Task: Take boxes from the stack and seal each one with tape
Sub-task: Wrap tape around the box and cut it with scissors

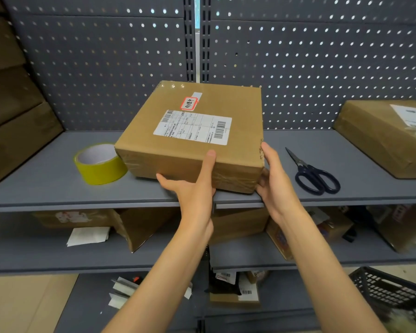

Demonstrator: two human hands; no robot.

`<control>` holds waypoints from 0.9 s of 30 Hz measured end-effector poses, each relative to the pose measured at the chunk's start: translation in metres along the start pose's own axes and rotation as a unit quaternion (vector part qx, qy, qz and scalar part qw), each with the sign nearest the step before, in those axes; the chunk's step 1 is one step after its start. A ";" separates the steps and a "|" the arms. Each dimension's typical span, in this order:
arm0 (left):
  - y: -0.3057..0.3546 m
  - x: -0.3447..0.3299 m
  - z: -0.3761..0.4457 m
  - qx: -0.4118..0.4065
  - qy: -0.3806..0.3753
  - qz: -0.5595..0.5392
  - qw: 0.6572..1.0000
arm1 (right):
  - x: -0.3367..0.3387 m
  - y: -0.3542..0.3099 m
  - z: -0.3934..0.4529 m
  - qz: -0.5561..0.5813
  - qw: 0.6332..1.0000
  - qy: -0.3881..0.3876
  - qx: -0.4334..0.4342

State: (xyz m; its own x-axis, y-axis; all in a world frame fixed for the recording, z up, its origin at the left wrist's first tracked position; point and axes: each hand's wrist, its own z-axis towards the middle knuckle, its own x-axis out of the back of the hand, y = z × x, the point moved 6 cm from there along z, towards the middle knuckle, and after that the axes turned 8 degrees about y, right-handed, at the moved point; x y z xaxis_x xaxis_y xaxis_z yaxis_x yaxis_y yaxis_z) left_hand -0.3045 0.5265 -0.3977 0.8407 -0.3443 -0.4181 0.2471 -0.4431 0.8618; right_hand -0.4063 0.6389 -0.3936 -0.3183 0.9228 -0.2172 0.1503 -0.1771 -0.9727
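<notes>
Both hands grip the box (190,131): left hand (192,186) at its front, right hand (271,179) at its corner. Set it square between the tape roll (99,164) and scissors (315,174)

This is a parcel storeroom or shipping area. Grey metal shelving (58,188) backed by perforated pegboard panels (322,68) carries cardboard parcels bearing barcoded shipping labels (192,126). A roll of yellow tape (100,164) and scissors (315,174) lie near the shelf's front edge. Lower shelves hold more boxes (139,227) and loose papers (88,235).
</notes>
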 end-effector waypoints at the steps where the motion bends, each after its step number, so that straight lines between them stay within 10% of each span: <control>1: 0.000 0.000 0.000 0.001 0.003 0.004 1.000 | 0.001 0.000 0.000 0.000 1.000 0.001 -0.001; 19: 0.010 -0.005 -0.031 -0.029 -0.073 0.209 0.975 | 0.006 -0.012 0.004 -0.144 0.989 0.038 0.002; 22: 0.030 -0.008 -0.036 -0.228 -0.055 0.316 0.919 | 0.013 -0.013 0.000 -0.153 0.985 0.075 0.019; 27: 0.057 -0.032 -0.035 -0.528 -0.084 0.430 0.728 | 0.019 -0.012 -0.016 -0.153 0.976 0.117 0.100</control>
State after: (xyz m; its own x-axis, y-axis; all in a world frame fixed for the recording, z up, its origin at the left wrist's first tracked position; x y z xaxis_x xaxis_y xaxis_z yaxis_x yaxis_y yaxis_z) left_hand -0.3005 0.5417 -0.3254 0.8544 -0.2538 0.4533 -0.0288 0.8481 0.5291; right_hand -0.3990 0.6637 -0.3846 -0.0932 0.9916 0.0892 -0.1107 0.0787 -0.9907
